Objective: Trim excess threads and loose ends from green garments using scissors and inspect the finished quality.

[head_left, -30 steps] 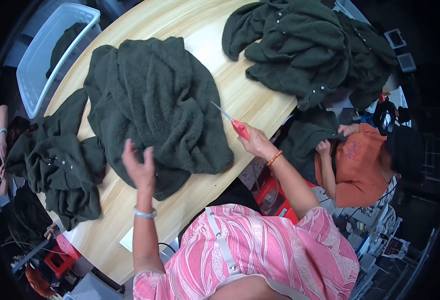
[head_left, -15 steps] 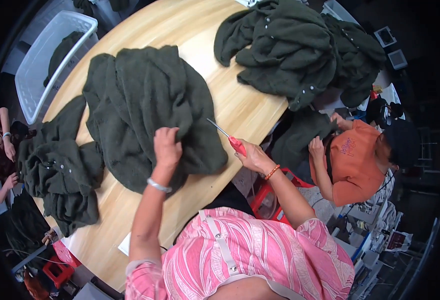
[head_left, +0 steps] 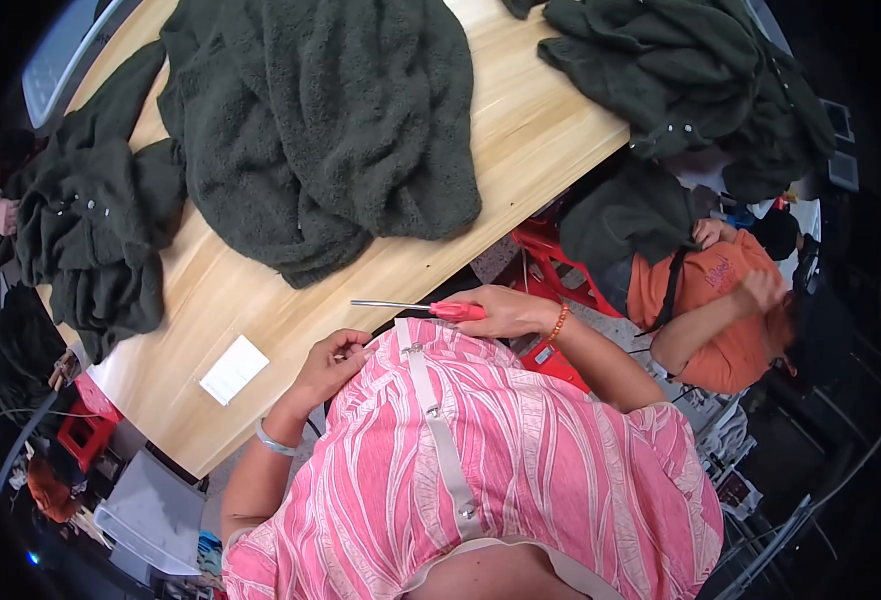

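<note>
One red-handled tool (head_left: 451, 310) held in right hand (head_left: 509, 311) | left hand (head_left: 331, 372) curled at pink shirt (head_left: 531, 430), cannot tell if holding | dark green garment (head_left: 321, 130) on worktop (head_left: 211, 290)

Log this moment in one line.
right hand: holds red-handled tool | left hand: near pink shirt | green fleece: on table

Mid-frame, the right hand (head_left: 506, 311) grips a red-handled tool (head_left: 453, 310); left of center, the left hand (head_left: 331, 370) curls beside the pink shirt (head_left: 536, 450). Dark green fleece (head_left: 326, 130) lies upper middle, 1 white card (head_left: 234, 370) lower left.
</note>
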{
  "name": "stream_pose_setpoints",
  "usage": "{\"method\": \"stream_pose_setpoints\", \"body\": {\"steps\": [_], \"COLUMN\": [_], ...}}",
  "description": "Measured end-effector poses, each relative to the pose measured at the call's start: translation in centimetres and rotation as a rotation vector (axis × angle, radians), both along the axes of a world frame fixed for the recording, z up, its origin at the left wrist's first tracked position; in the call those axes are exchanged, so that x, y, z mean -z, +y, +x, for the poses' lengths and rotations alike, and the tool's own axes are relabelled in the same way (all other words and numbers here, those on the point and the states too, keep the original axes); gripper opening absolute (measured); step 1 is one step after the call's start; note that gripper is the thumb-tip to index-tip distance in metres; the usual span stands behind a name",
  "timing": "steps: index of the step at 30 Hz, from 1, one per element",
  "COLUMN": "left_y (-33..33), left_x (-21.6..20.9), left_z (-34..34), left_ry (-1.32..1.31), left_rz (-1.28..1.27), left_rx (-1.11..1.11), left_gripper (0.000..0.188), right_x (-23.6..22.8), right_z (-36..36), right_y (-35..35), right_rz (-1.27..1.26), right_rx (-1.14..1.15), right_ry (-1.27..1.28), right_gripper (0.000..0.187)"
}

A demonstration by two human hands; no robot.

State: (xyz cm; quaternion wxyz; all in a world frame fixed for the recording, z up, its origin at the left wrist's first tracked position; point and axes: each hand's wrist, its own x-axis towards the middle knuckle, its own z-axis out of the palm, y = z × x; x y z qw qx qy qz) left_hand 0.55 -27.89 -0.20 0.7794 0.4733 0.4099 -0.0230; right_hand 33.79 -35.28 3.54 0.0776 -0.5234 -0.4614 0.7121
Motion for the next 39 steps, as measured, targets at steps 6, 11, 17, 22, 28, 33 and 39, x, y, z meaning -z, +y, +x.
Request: {"method": "stream_pose_setpoints", "body": {"steps": [6,11,17,22,28,33,39], "left_y": [0.5,0.5,2.0,1.4,1.4,2.7,4.3], "left_x": [-2.9,-3.0,3.2,4.7,0.2,-7.3,-5.7], "left_z": [0.2,1.2,0.9,0.5,1.2,2.6,2.9], "left_ry": [0.005,0.313,0.299,0.17,0.127,0.022,-0.025], "left_rz": [-0.297,0.57,1.149,1.134,1.099,0.266,0.017], "left_rx": [-0.025,0.292,0.542,0.66,0.262,0.128,0.24], "left_gripper": [0.017,0.017,0.013,0.015,0.018,0.015,0.015], "right_x": [-0.9,0.6,5.4,7.9,6.3,-0.6,-2.9], "right_z": [-0.7,-3.0,-5.9,-5.7,-2.4,1.1,1.1], "right_y": [1.7,0.5,-0.1,-1.8,-2.8,-1.2,-1.6], "right_rz": [-0.126,0.1,0.691,0.708,0.387,0.113,0.04], "right_rx": [-0.152,-0.141,-0.001,0.004,-0.003,-0.005,-0.021], "right_ry": [0.048,-0.281,-0.709,-0.737,-0.679,-0.394,-0.143], "right_gripper": [0.049,0.029,0.008,0.009,0.019,0.038,0.041]}}
